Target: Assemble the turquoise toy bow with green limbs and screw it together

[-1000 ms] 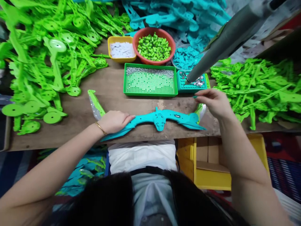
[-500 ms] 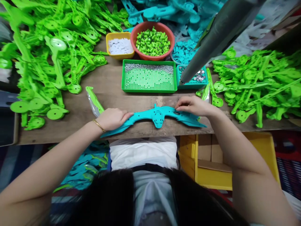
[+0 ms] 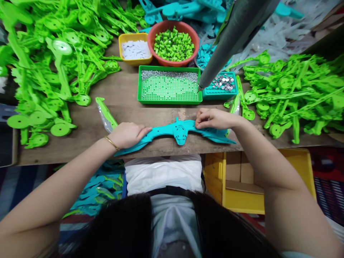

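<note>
A turquoise plastic toy bow (image 3: pixel 163 130) lies across the near edge of the wooden table, a moulded head shape at its middle. My left hand (image 3: pixel 128 135) is closed round its left limb, thumb along the top. My right hand (image 3: pixel 211 119) has its fingers pinched together against the right limb, close to the middle part. Whatever those fingertips hold, if anything, is hidden. Beside my left hand lies a bright green piece with clear plastic (image 3: pixel 106 113). More green pieces (image 3: pixel 243 100) lie just beyond my right wrist.
A dark, rod-like tool (image 3: pixel 231 43) slants down, its tip over a green perforated tray (image 3: pixel 170 102) of small metal screws. Behind stand a red bowl (image 3: pixel 197 46) of green bits and a yellow tub (image 3: pixel 126 61). Green part piles (image 3: pixel 61 68) flank both sides; a teal tray (image 3: pixel 220 96) holds metal discs.
My right hand has slid left along the bow towards its middle, its fingers more curled, covering a dark spot seen before. My left hand stays put. The rod-like tool appears further left.
</note>
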`<state>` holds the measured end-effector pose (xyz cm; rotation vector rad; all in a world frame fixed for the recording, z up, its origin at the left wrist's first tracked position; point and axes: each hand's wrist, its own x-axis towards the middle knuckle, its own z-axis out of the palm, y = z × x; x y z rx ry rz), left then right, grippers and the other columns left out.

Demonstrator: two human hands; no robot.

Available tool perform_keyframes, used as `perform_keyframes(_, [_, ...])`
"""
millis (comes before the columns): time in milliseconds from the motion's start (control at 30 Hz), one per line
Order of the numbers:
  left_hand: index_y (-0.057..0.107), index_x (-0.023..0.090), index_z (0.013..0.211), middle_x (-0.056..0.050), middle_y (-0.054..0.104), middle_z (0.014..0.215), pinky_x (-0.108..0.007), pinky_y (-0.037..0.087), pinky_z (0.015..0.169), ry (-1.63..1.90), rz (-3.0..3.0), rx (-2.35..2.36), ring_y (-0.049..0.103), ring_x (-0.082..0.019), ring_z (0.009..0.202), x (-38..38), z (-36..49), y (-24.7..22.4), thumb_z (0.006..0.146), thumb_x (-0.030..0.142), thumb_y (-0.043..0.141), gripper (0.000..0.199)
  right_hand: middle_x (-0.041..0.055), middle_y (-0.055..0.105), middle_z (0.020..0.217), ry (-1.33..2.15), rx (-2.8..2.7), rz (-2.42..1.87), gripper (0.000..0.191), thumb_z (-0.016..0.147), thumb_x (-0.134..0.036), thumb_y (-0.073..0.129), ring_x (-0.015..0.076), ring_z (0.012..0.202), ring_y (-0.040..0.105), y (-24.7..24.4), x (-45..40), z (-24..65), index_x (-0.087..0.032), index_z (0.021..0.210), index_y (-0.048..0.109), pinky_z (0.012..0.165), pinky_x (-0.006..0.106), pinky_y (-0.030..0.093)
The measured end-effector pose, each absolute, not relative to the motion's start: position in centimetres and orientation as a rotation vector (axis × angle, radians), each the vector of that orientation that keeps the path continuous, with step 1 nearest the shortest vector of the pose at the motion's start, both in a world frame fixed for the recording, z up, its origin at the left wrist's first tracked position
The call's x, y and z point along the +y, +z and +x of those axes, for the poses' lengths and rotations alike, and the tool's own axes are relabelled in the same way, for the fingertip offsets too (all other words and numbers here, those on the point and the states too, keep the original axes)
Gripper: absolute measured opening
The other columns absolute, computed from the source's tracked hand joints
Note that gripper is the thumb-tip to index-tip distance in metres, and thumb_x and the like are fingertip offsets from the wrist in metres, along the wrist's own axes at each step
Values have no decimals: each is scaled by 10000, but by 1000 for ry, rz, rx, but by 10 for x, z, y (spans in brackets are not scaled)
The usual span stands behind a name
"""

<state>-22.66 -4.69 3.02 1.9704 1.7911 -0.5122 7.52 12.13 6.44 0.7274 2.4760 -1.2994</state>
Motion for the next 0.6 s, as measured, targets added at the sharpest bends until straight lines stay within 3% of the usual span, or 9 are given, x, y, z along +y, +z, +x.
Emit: perform_keyframes(600, [698, 177, 994, -138, 727, 989, -372, 474, 779, -532, 1963, 1745, 685, -307, 921, -44, -229, 32, 957, 546, 98, 705, 49, 534, 968, -1351, 2491, 820, 303, 823, -497, 585, 191, 954, 553, 60, 110, 81, -216, 824, 698, 918, 335, 424])
